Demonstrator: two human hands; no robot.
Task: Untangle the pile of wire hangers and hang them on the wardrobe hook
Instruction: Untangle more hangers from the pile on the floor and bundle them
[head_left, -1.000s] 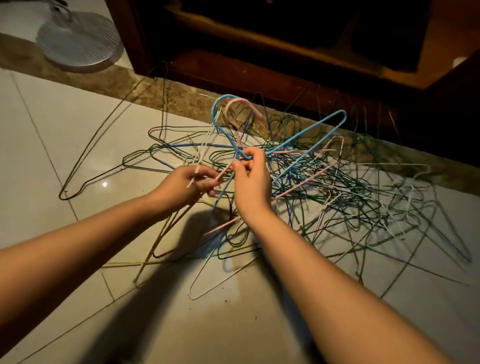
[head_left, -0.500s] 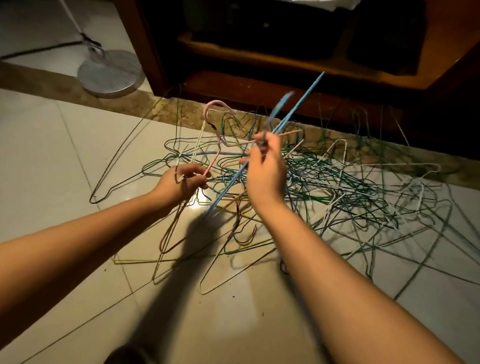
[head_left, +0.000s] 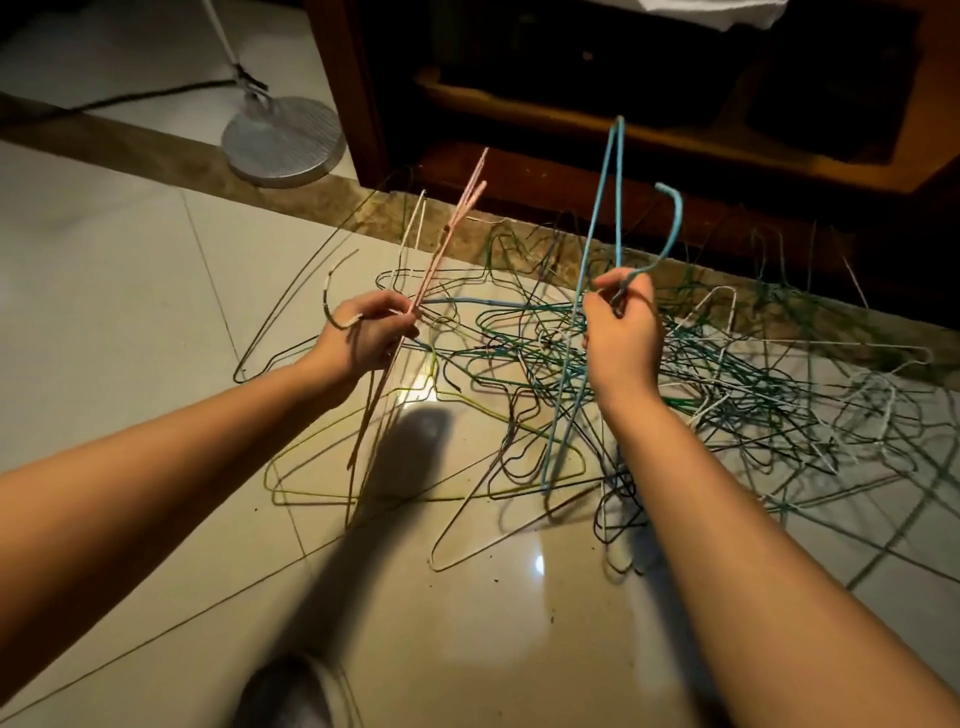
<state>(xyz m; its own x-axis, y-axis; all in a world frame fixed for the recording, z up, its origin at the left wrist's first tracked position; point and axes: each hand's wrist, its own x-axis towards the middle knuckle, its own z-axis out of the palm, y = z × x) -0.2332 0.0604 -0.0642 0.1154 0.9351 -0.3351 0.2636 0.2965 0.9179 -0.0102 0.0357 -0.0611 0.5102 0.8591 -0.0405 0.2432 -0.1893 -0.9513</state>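
Observation:
A tangled pile of wire hangers (head_left: 727, 374) in green, white and yellow lies on the tiled floor. My right hand (head_left: 621, 332) pinches a light blue hanger (head_left: 605, 218) near its neck and holds it upright above the pile, hook curving to the right. My left hand (head_left: 366, 332) grips a pink hanger (head_left: 457, 223) together with a white hanger (head_left: 415, 228), both raised edge-on and pointing up and away. The two hands are apart, and the blue hanger is separate from the pink one. No wardrobe hook is in view.
A dark wooden wardrobe base (head_left: 597, 171) stands along the far side behind the pile. A round metal stand base (head_left: 283, 140) with a pole and a cable sits at the far left. Loose hangers (head_left: 363, 467) lie in front of my arms.
The hands have drawn apart. The blue hanger has come free of the pink one and now stands upright in my right hand; my left hand has lifted the pink and white hangers.

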